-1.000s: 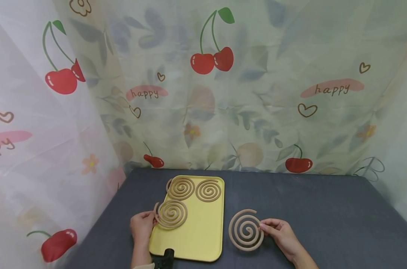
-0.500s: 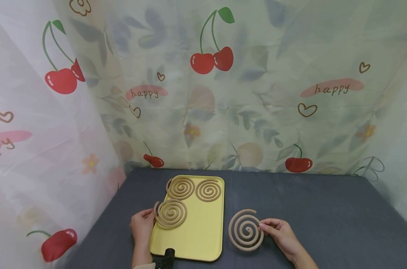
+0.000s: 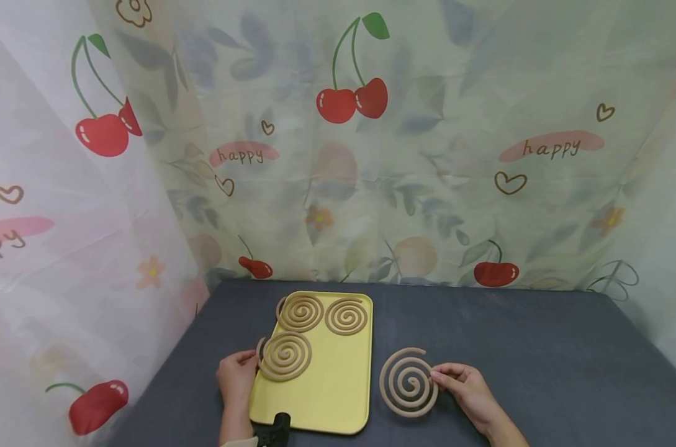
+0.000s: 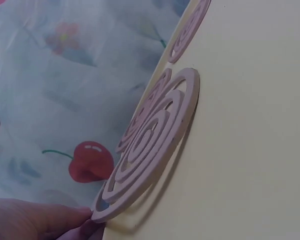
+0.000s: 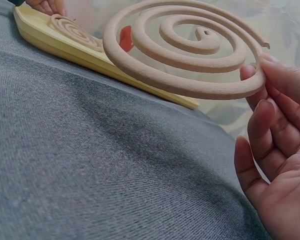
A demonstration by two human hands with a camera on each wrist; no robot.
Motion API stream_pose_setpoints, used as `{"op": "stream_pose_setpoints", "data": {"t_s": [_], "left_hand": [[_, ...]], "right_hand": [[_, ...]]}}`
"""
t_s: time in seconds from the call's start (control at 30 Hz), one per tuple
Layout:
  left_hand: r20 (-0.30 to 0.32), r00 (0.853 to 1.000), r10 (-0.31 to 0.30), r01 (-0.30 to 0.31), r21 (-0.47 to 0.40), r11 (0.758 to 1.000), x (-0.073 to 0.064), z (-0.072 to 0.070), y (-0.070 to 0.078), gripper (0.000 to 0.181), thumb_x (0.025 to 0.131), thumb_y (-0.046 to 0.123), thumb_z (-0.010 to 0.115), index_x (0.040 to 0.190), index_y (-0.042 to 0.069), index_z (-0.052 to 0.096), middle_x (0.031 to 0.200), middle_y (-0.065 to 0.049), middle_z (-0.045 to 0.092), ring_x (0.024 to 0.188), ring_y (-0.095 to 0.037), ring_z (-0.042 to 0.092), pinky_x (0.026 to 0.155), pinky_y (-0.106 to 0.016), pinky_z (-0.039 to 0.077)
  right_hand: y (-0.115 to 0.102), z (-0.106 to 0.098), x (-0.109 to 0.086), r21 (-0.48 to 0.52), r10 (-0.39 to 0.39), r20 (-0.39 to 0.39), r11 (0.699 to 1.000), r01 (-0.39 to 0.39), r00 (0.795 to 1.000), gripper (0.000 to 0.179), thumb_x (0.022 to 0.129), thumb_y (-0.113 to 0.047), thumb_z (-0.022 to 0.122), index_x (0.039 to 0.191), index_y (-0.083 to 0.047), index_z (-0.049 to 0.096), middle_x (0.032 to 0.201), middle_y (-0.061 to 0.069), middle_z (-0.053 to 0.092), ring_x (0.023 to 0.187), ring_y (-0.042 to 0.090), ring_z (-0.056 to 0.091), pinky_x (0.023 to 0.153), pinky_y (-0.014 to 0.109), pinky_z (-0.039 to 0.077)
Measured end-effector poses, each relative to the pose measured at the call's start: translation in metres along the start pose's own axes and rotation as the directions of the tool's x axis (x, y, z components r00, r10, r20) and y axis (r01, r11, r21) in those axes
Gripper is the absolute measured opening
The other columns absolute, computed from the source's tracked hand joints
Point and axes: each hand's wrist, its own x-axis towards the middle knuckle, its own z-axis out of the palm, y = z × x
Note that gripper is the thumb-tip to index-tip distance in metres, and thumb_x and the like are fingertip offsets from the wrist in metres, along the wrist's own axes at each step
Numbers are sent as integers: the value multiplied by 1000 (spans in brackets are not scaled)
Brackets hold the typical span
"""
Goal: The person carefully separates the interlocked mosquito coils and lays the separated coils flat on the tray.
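Note:
My left hand point(image 3: 237, 377) pinches the left edge of a tan mosquito coil point(image 3: 286, 355), which lies over the left side of a yellow tray point(image 3: 340, 385). In the left wrist view, this coil point(image 4: 183, 120) is tilted above the tray surface and casts a shadow on it. My right hand point(image 3: 472, 392) pinches a second mosquito coil point(image 3: 412, 383) by its right edge, to the right of the tray. The right wrist view has that coil point(image 5: 195, 91) raised above the cloth, between thumb and fingertips, while the other fingers curve loosely below.
Along the tray's far end lie two more coils, one at the back left point(image 3: 302, 312) overlapping the rim and one at the back right point(image 3: 347, 317). A dark cloth point(image 3: 516, 341) covers the table. Cherry-printed curtains point(image 3: 427, 186) stand behind and at both sides.

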Motion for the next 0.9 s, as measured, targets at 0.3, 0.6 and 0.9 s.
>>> {"op": "stream_pose_setpoints", "data": {"t_s": [0.3,0.6,0.9], "left_hand": [[30,999,-32,32,10,999,1,-1,-3,22,86,7,62,99,-9,68,92,-27,68,79,-35,65,65,-40,53],[51,998,-43,43,6,999,4,-1,-5,24,85,9,63,99,-10,68,92,-27,68,77,-33,66,64,-40,53],[42,996,-74,73,39,997,8,-1,-7,23,83,10,65,96,-8,69,90,-24,70,78,-31,67,65,-39,53]], "right_hand": [[0,0,1,3,28,-17,1000,-28,999,16,89,-11,60,83,-21,70,76,-11,68,70,3,58,70,20,47],[-2,0,2,-23,51,-42,998,-52,998,12,90,-12,60,85,-18,70,75,-11,68,71,4,57,71,21,47],[-2,4,9,-57,104,-194,992,-117,976,8,87,-13,64,88,-10,71,74,-10,68,69,5,57,69,21,48]]}}
